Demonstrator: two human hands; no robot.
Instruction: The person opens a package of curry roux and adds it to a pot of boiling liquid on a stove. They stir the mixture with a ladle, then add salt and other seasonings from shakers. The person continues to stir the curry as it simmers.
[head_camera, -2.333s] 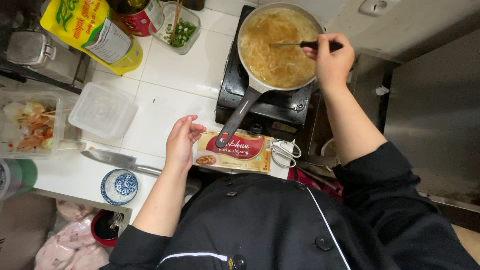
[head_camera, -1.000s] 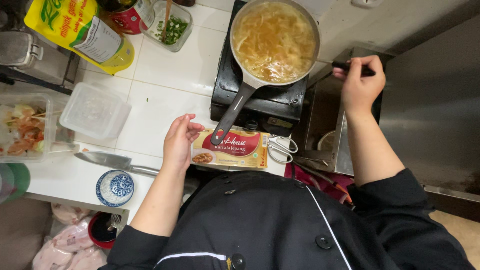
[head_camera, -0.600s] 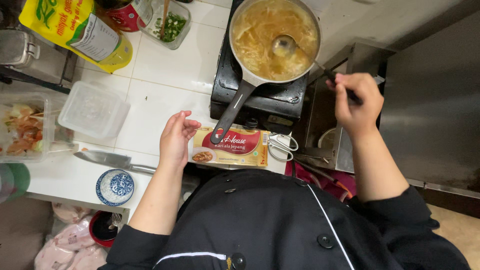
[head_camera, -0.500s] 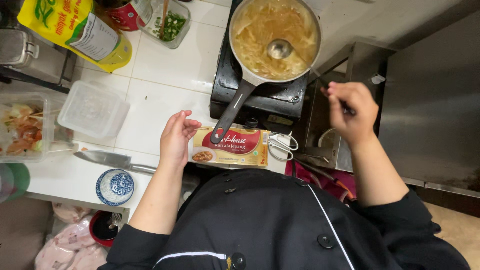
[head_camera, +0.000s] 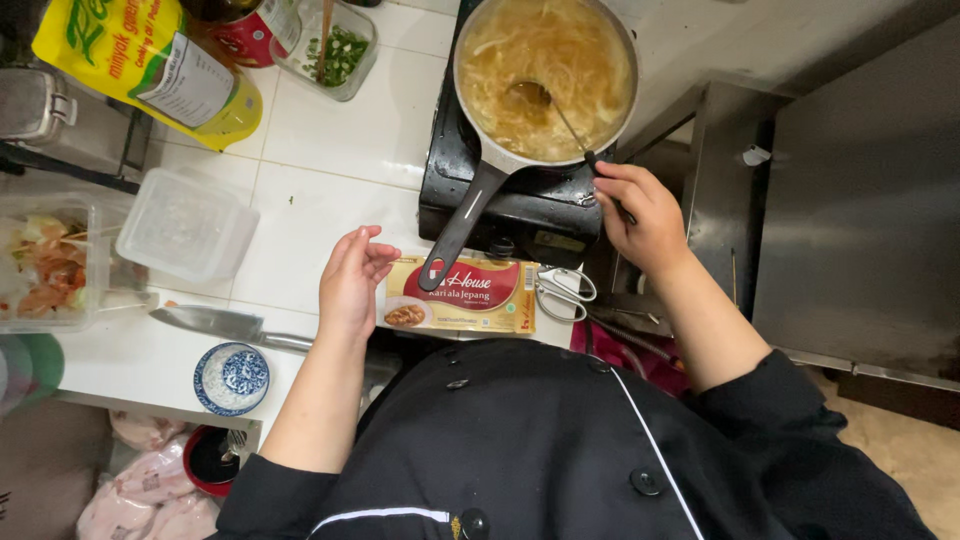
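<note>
Right hand (head_camera: 645, 215), center-right of frame, has its grip pinched round the thin handle of a ladle (head_camera: 530, 97); ladle bowl sits in the noodle soup inside the pan (head_camera: 545, 75) at top center. Pan rests on a black portable stove (head_camera: 520, 200), its dark handle pointing down-left over a flat curry box (head_camera: 460, 295). Left hand (head_camera: 352, 280), center of frame, lies w/ grip spread & fingers loosely curled, holding nothing, palm edge on the white tiled surface (head_camera: 330, 190), just left of the box, nearly touching it. Scissors (head_camera: 565, 290) lie right of the box. Lower left: knife (head_camera: 215, 323) flat on the surface, w/ 1 small blue-patterned bowl (head_camera: 231, 377) below it. Left side: empty clear plastic tub (head_camera: 185, 222), and a container of chopped food (head_camera: 45, 265) at the frame edge. Upper left: yellow oil pouch (head_camera: 140, 60), plus a dish of chopped greens (head_camera: 335, 45).
</note>
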